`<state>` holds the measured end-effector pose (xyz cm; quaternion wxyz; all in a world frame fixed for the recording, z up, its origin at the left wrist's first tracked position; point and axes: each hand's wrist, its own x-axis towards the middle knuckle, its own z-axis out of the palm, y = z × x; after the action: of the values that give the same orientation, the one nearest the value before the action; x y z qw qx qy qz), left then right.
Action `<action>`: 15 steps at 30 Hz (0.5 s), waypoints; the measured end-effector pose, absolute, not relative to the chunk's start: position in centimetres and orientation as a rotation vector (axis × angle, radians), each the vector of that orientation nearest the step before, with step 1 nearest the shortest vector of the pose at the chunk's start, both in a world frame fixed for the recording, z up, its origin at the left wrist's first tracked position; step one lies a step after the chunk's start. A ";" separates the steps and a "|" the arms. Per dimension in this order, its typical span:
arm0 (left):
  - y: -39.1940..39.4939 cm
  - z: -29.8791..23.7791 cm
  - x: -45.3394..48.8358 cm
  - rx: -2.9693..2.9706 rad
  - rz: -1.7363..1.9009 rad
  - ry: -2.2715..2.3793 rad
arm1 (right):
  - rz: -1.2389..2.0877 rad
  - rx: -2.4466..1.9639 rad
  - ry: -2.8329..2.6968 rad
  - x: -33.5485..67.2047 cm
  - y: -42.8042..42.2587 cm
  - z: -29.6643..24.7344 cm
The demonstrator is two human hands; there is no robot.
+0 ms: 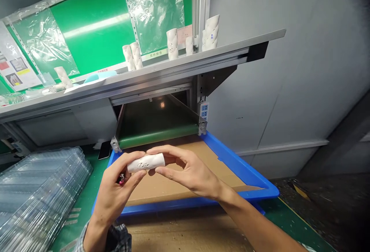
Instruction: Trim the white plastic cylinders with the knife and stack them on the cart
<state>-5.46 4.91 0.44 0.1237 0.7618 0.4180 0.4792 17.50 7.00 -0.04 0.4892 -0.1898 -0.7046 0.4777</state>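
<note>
The hands [190, 171] have room over the blue tray [239, 167], under the aluminium shelf [173, 68], beside stacked plastic trays [40, 190].

And here's the layout: the person's left hand [115, 194] and right hand [190, 171] meet above a tray [254, 175], a tube [146, 163] held between them, a cardboard sheet [173, 190] lying in the tray below. Right behind the tray comes the end of a conveyor belt [157, 138], running in under a shelf [173, 66] with more tubes [172, 43] standing along it. Over on the left, a stack of plastic trays [37, 194] sits on the bench [78, 205], a phone [104, 149] just beyond it.
</note>
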 end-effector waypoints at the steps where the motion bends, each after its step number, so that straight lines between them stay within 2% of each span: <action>1: 4.9 0.5 -5.4 2.227 1.413 1.219 | 1.143 -0.455 -1.713 17.4 6.9 0.0; 15: 5.3 -0.1 -5.8 2.552 1.507 0.928 | 1.133 -0.403 -1.735 17.9 7.0 -0.1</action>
<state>-5.76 5.33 -0.13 0.0180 0.8216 0.2988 0.4853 17.92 7.04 -0.07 0.4926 -0.1661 -0.7153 0.4670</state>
